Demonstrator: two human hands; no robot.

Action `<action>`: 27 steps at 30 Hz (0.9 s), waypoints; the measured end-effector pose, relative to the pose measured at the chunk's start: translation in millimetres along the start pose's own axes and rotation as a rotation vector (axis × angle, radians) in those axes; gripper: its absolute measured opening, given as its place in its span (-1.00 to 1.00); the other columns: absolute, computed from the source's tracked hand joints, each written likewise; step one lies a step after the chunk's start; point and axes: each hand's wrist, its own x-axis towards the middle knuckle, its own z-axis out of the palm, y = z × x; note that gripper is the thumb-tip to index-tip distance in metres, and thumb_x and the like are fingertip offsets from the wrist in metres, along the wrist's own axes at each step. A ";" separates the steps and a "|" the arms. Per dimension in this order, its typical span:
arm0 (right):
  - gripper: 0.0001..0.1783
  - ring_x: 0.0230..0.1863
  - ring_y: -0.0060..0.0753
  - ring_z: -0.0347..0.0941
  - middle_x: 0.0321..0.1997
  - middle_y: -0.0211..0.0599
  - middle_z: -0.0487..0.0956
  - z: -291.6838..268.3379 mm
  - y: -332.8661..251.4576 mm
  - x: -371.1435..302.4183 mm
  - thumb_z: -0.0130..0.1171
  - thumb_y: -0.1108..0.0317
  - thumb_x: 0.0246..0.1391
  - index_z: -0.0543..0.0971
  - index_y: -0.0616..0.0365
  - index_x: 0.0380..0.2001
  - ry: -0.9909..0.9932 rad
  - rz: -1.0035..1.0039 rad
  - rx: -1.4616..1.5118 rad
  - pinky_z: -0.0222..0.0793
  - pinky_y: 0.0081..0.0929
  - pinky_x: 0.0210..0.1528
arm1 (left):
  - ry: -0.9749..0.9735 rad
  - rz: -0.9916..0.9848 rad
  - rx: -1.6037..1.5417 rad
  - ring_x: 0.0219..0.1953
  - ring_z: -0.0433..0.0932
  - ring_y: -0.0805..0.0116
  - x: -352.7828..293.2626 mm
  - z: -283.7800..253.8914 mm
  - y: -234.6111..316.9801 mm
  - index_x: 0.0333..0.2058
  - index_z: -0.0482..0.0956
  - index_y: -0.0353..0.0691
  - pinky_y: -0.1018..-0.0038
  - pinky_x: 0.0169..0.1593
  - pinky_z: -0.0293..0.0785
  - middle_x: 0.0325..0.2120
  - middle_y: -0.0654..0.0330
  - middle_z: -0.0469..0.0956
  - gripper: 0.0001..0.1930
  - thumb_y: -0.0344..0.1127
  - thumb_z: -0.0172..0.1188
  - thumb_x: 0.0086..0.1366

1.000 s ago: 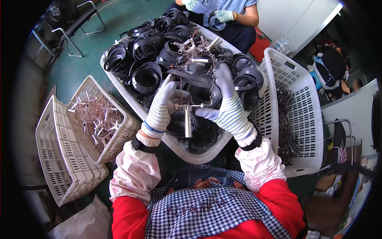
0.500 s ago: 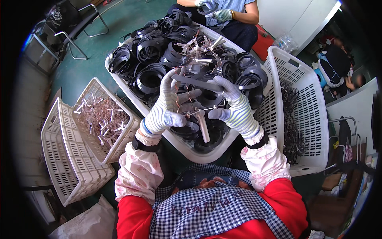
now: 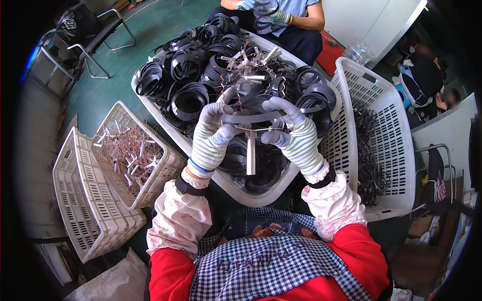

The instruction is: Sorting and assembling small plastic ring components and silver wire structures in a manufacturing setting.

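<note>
My left hand (image 3: pixel 211 135), in a striped glove, is curled round the left end of a curved black band (image 3: pixel 249 119). The band's right end runs in among the fingers of my right hand (image 3: pixel 296 134), gloved alike, its thumb apart from the index finger. Just below the band is a silver T-shaped metal piece (image 3: pixel 251 153) with its stem toward me. Its crossbar reaches toward both thumbs; whether they touch it I cannot tell. Thin copper wires rise behind the band. Under my hands a white tub (image 3: pixel 213 175) holds many coiled black bands (image 3: pixel 188 100).
More metal pieces with copper wire lie on the coils and in a white basket (image 3: pixel 133 145) at left. A tall white basket (image 3: pixel 394 145) with dark strips stands at right. Across the tub sits a person whose gloved hands (image 3: pixel 271 15) hold black bands. A black chair (image 3: pixel 98 37) stands far left.
My left hand has turned and drawn in, its thumb closer to the band. The band now lies lower and more level, and the metal piece has risen and straightened. My right hand has barely moved.
</note>
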 end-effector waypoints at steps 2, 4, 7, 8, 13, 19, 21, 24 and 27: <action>-0.35 -0.08 -0.56 0.58 -0.07 -0.33 0.70 -0.4 -2.8 -1.2 0.55 0.17 -0.09 0.61 0.13 0.09 0.034 -0.037 -0.274 0.54 -0.50 -0.04 | 0.023 -0.020 -0.014 0.14 0.53 0.25 0.2 4.5 -0.3 0.12 0.42 -0.07 0.24 0.18 0.56 0.34 0.14 0.27 -0.51 -0.38 0.41 0.27; -0.40 -0.11 -0.55 0.60 -0.10 -0.32 0.71 3.1 -3.9 -0.4 0.56 0.21 -0.09 0.63 0.14 0.05 0.082 -0.055 -0.285 0.54 -0.51 -0.06 | 0.122 -0.055 -0.047 0.18 0.49 0.23 0.9 13.2 -0.4 0.26 0.33 -0.08 0.23 0.18 0.56 0.30 0.12 0.30 -0.41 -0.39 0.36 0.31; -0.46 -0.14 -0.46 0.64 -0.14 -0.30 0.72 3.9 -1.2 0.6 0.55 0.25 -0.10 0.66 0.13 0.00 0.133 -0.126 -0.359 0.56 -0.47 -0.08 | 0.138 -0.125 0.147 0.23 0.45 0.20 1.5 25.7 0.2 0.41 0.14 -0.12 0.27 0.21 0.53 0.27 0.10 0.32 -0.25 -0.42 0.32 0.33; -0.47 -0.15 -0.38 0.66 -0.16 -0.28 0.72 4.6 -0.7 1.8 0.55 0.26 -0.10 0.67 0.11 -0.01 0.136 -0.177 -0.419 0.57 -0.42 -0.10 | 0.091 -0.172 0.177 0.21 0.46 0.21 0.0 18.3 -6.2 0.48 -0.02 -0.16 0.34 0.24 0.46 0.25 0.08 0.34 -0.19 -0.37 0.25 0.39; -0.41 0.00 -0.09 0.60 0.00 -0.22 0.65 16.3 -5.2 6.1 0.51 0.11 -0.12 0.65 0.06 0.02 -0.081 -0.566 -0.806 0.53 -0.19 0.07 | 0.127 -0.412 0.002 -0.09 0.61 0.37 -9.8 5.1 -11.2 0.34 0.25 -0.25 0.44 -0.12 0.64 0.03 0.08 0.54 -0.36 -0.10 0.21 0.42; 0.02 0.28 0.13 0.41 0.30 0.02 0.46 4.6 14.9 12.4 0.56 -0.01 -0.18 0.35 0.12 0.33 -0.115 -0.141 -0.426 0.34 -0.12 0.30 | 0.129 -0.529 -0.566 -0.70 0.38 0.44 -3.4 20.5 24.5 0.11 0.43 -0.29 0.55 -0.69 0.37 -0.37 0.09 0.59 -0.57 -0.09 0.07 0.44; -0.04 0.25 0.07 0.45 0.25 0.00 0.50 4.7 10.2 12.5 0.56 0.03 -0.16 0.39 0.14 0.29 -0.123 -0.164 -0.444 0.37 -0.15 0.27 | 0.113 -0.539 -0.609 -0.72 0.37 0.43 -1.6 20.6 25.9 0.10 0.44 -0.31 0.55 -0.72 0.33 -0.37 0.07 0.60 -0.58 -0.12 0.06 0.44; -0.19 0.16 -0.05 0.54 0.12 -0.04 0.60 12.5 9.1 4.9 0.56 0.11 -0.13 0.48 0.15 0.19 -0.108 -0.155 -0.429 0.45 -0.22 0.17 | 0.062 -0.523 -0.663 -0.76 0.33 0.41 -4.3 9.9 21.7 0.09 0.45 -0.34 0.55 -0.76 0.27 -0.37 0.04 0.61 -0.58 -0.13 0.06 0.44; -0.39 -0.04 -0.10 0.65 -0.06 -0.12 0.69 21.8 5.0 0.8 0.53 0.22 -0.07 0.58 0.16 0.06 -0.036 -0.101 -0.435 0.54 -0.31 -0.02 | -0.009 -0.483 -0.658 -0.79 0.30 0.42 -5.1 3.9 19.9 0.08 0.46 -0.35 0.56 -0.77 0.25 -0.40 0.02 0.62 -0.57 -0.09 0.02 0.48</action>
